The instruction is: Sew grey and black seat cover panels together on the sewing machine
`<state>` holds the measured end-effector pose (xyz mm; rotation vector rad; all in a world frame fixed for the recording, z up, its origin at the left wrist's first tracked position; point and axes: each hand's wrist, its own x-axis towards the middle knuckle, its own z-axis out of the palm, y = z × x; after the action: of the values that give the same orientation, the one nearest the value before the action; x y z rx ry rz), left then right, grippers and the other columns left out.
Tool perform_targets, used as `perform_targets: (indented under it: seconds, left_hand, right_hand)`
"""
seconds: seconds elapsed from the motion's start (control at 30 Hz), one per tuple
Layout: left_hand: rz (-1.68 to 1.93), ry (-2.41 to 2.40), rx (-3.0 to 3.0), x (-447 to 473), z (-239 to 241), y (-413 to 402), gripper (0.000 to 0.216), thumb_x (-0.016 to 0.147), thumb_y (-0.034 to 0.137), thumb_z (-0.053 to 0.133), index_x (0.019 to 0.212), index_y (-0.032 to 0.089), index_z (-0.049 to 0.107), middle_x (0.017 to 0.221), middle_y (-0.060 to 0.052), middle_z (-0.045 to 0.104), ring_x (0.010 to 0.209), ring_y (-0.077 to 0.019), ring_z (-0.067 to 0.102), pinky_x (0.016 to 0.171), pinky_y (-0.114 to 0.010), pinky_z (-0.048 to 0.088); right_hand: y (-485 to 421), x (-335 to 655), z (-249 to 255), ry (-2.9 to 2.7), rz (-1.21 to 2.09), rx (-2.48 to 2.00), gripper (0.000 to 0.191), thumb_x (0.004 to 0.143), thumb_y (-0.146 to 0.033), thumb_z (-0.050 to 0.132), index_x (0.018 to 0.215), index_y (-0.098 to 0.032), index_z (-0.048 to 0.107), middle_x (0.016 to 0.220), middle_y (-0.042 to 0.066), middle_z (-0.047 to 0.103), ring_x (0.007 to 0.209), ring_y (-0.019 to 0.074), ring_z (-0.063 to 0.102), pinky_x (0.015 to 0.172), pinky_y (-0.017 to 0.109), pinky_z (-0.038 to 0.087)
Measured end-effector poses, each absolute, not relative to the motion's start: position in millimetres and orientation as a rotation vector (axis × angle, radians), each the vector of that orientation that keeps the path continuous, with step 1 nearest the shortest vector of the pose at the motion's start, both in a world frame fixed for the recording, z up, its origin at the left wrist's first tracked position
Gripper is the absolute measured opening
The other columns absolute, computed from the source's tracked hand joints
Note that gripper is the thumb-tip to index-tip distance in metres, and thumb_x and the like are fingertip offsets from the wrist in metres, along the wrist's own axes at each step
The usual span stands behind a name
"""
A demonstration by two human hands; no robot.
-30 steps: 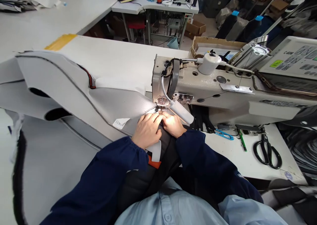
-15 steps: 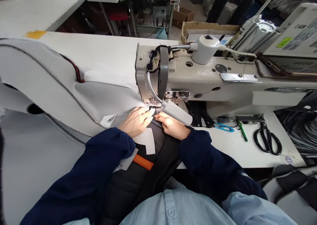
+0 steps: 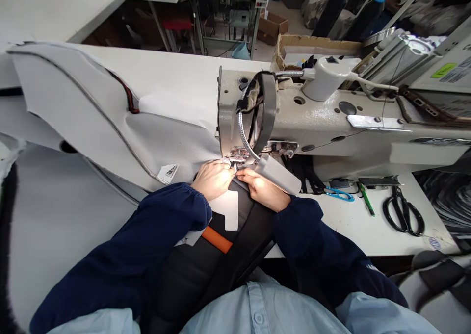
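My left hand [image 3: 214, 179] is closed on the edge of a fabric piece right in front of the needle area [image 3: 239, 155] of a sewing machine [image 3: 287, 108]. Close beside it, my right hand [image 3: 263, 189] pinches the same work from the right, thumb and finger together. Their fingertips nearly meet, and the exact edge they hold is partly hidden. The fabric cover [image 3: 191, 275] is black and padded towards my body, with an orange strip [image 3: 217, 239] and a pale cut flap [image 3: 230, 211]. Its grey backing [image 3: 172, 138] spreads left, bearing a white barcode label [image 3: 168, 173].
A lamp head [image 3: 279, 173] hangs just right of my hands. Black scissors [image 3: 403, 211], a green pen-like tool [image 3: 366, 199] and blue-handled snips [image 3: 339, 193] lie on the table's right side. A cardboard box [image 3: 316, 44] stands behind the machine.
My view has turned slightly, so the machine and table items sit further right in the picture. Both hands stay at the needle area, the left one's fingers now closer under the machine head.
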<state>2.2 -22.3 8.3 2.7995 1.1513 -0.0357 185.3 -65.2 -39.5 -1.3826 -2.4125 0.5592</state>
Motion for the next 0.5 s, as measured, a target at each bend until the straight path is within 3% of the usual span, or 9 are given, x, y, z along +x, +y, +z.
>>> perform_targets:
  seconds: [0.27, 0.4, 0.5]
  left_hand:
    - [0.072, 1.025, 2.879, -5, -1, -15, 0.03, 0.092, 0.019, 0.038, 0.088, 0.016, 0.067, 0.09, -0.008, 0.067, 0.089, -0.0227, 0.061, 0.076, -0.035, 0.045]
    - [0.046, 1.148, 2.969, -3, 6, -32, 0.032, 0.085, 0.005, 0.038, 0.099, 0.013, 0.066, 0.093, -0.012, 0.063, 0.086, -0.0229, 0.06, 0.072, -0.034, 0.045]
    - [-0.043, 1.247, 3.049, 4, 13, -43, 0.035, 0.081, -0.001, 0.034, 0.092, 0.011, 0.066, 0.084, -0.013, 0.06, 0.078, -0.0228, 0.058, 0.069, -0.034, 0.043]
  right_hand:
    - [-71, 182, -41, -2.459, 0.464, -1.526, 0.045, 0.087, -0.008, 0.04, 0.125, -0.023, 0.059, 0.124, 0.005, 0.062, 0.115, 0.0223, 0.057, 0.106, 0.036, 0.043]
    - [-71, 183, -38, -2.511, 0.45, -1.479, 0.045, 0.088, -0.008, 0.04, 0.129, -0.019, 0.055, 0.128, 0.008, 0.059, 0.117, 0.0206, 0.055, 0.107, 0.032, 0.041]
    - [-73, 185, -36, -2.544, 0.428, -1.423, 0.046, 0.088, -0.009, 0.04, 0.132, -0.017, 0.052, 0.133, 0.008, 0.055, 0.123, 0.0195, 0.051, 0.108, 0.031, 0.038]
